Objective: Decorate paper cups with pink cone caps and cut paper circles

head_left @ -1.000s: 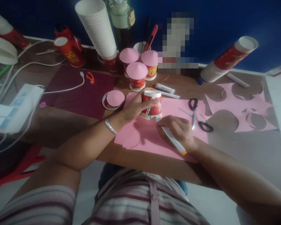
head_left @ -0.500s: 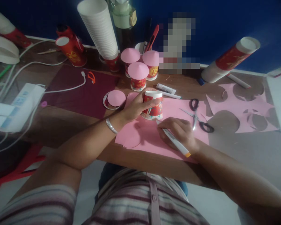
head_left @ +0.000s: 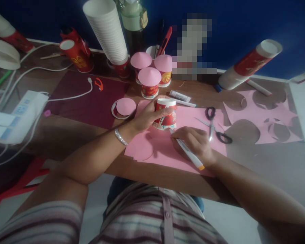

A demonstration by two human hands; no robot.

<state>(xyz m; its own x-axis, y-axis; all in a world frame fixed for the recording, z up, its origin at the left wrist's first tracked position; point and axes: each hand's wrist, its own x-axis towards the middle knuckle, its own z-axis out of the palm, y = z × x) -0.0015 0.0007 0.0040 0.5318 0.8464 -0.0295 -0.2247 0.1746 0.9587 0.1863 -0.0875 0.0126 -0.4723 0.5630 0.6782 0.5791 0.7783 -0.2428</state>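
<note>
My left hand (head_left: 152, 117) is wrapped round a red patterned paper cup (head_left: 167, 118), its white end facing up, over pink paper (head_left: 165, 149). In my right hand (head_left: 195, 140) is a white marker pen (head_left: 189, 152) with an orange end, its tip close to the cup's lower edge. Whether the tip touches the cup or the paper I cannot tell. To the right of the cup lie open scissors (head_left: 211, 127) with black handles. Behind it stand three small red cups with pink paper cones (head_left: 149, 76) on top.
A tall stack of white cups (head_left: 106, 30) leans at the back. On the left are a white power strip (head_left: 22, 115) and cables. Pink paper offcuts (head_left: 264, 115) lie at the right. A glue stick (head_left: 180, 96) rests behind the cup, and a pink cone (head_left: 126, 106) sits left.
The marker's orange end has shifted very slightly left with my right hand. The cup stays in my left hand in about the same place.
</note>
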